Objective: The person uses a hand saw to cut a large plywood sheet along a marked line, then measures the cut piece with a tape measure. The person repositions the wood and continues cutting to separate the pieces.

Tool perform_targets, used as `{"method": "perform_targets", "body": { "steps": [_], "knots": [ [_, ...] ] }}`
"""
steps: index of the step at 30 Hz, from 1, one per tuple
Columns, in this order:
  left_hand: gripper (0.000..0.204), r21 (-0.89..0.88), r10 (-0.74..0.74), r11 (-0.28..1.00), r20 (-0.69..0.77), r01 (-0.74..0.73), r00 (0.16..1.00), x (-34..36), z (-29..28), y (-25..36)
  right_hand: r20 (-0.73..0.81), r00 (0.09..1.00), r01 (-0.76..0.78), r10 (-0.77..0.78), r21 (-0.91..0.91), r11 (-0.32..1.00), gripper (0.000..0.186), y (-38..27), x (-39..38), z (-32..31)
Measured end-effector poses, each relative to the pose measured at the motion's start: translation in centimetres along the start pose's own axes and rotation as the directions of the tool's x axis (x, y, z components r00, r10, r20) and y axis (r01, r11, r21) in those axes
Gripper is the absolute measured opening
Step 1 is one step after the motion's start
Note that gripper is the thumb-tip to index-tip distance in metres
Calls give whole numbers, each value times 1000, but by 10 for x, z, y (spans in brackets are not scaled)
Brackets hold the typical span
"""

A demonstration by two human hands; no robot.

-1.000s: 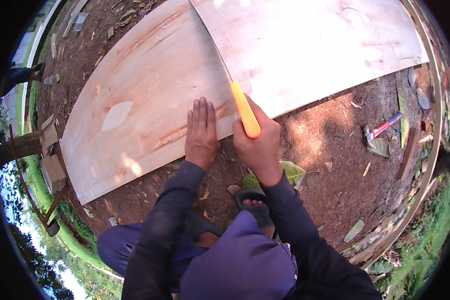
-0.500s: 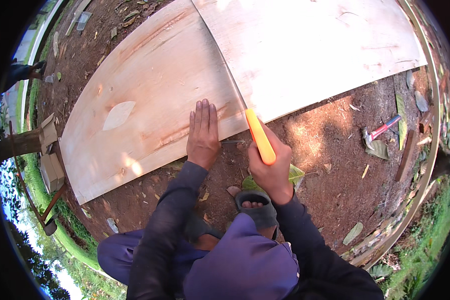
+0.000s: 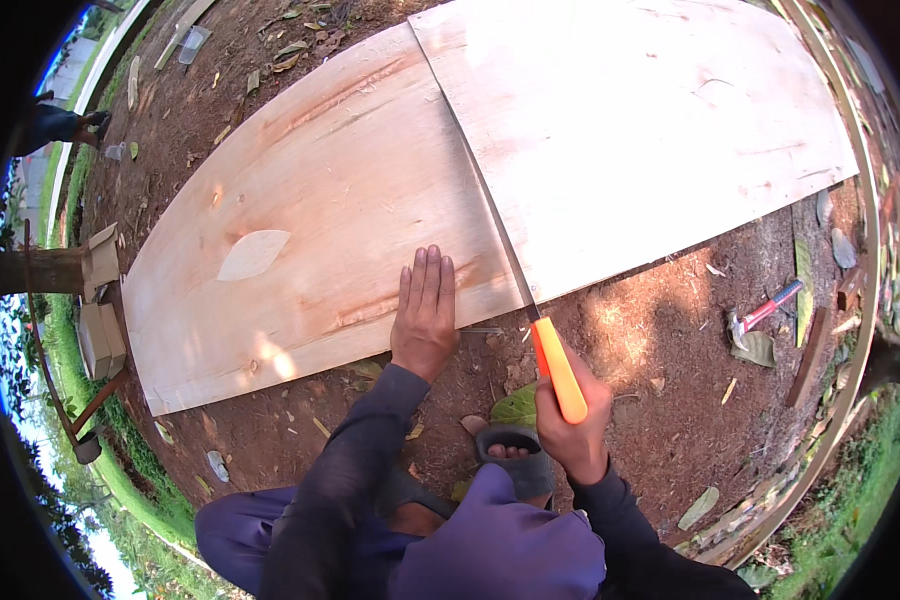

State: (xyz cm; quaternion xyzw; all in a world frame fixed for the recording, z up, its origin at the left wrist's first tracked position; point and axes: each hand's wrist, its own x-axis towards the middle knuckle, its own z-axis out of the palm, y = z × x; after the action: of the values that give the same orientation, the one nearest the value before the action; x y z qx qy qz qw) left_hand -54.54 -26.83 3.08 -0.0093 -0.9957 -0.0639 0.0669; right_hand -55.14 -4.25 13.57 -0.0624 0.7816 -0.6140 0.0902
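My left hand lies palm down on a pale plywood sheet with a curved outer edge, fingers stretched out, left of a long straight cut. My right hand grips the orange handle of a saw. Its narrow dark blade runs into the cut at the sheet's near edge; how far it reaches is unclear. The sunlit plywood right of the cut is very bright. A small leaf-shaped light patch shows on the left part.
A hammer with red-blue handle lies on the dirt at right, beside a wooden strip and leaves. Cardboard pieces sit by a post at left. Another person's leg shows at upper left. My sandalled foot is below the sheet.
My right hand has drawn the saw back toward my body, down and rightward, its handle now clear below the sheet's edge. My left hand stays flat on the plywood. The view has shifted slightly.
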Motion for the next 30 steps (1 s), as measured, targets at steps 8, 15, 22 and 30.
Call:
{"method": "perform_targets", "body": {
  "steps": [8, 15, 22, 30],
  "knots": [
    [76, -80, 21, 997, 0, -21, 1000, 10, -3, 9, -45, 998, 40, -39, 16, 999, 50, 2, 98, 39],
    [60, 38, 6, 999, -23, -5, 1000, 4, 1, 7, 38, 988, 156, -152, -184, 970, 55, 8, -10, -9],
    [70, -34, 20, 999, 34, -19, 999, 13, -8, 14, -59, 998, 30, -28, 31, 999, 50, -3, 112, 44],
    [83, -26, -9, 1000, 35, 10, 999, 5, -4, 8, 42, 997, 67, -65, -48, 997, 63, -4, -21, -22]
  ]
}}
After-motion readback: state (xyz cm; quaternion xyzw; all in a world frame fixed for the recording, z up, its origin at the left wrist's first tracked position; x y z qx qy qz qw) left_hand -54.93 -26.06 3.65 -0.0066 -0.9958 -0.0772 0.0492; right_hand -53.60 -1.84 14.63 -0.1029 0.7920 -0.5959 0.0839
